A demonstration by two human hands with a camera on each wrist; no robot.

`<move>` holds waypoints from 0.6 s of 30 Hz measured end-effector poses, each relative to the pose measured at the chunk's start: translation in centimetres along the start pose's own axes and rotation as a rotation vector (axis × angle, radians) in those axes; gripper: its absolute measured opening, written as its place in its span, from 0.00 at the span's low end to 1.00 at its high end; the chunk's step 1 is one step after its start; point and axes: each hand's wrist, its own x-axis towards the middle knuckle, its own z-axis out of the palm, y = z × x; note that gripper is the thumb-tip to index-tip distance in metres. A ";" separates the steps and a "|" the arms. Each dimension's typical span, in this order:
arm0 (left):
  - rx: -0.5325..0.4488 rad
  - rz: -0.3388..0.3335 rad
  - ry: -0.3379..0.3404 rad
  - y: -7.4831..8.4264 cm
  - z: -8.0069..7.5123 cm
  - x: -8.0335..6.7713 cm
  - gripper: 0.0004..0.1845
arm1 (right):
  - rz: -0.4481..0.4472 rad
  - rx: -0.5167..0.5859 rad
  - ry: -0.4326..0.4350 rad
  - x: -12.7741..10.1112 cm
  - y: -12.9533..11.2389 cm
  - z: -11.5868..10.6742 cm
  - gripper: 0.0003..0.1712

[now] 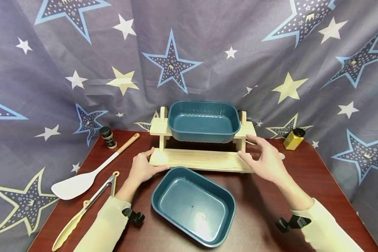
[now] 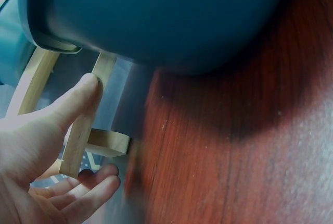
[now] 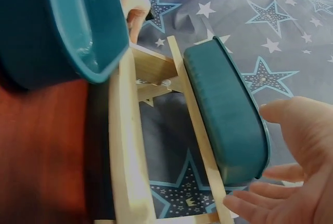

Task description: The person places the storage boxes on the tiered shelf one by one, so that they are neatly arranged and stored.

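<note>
Wooden rack [image 1: 201, 159] standing mid-table toward the back edge, one teal tub [image 1: 203, 120] on top. Left hand [image 1: 143, 168] pinching its left end: thumb on the upright, fingers curled beneath, plain only in the left wrist view. Right hand [image 1: 267, 159] spread, just beside the right end. Second tub [image 1: 193, 204] nearer the front edge.

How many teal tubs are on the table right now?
2. One teal tub sits up on the wooden rack; the other teal tub lies on the table in front of it. None seems hidden.
</note>
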 end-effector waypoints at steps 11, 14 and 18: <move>-0.005 -0.017 -0.012 0.1 -0.1 -0.3 0.62 | 0.004 0.077 -0.119 -3.4 0.7 1.3 0.24; -0.011 -0.015 -0.012 0.2 -0.2 -0.2 0.62 | 0.005 0.085 -0.150 -4.2 0.8 1.7 0.22; -0.011 -0.012 -0.011 0.2 -0.1 -0.1 0.62 | 0.009 0.085 -0.208 -5.2 0.8 1.9 0.19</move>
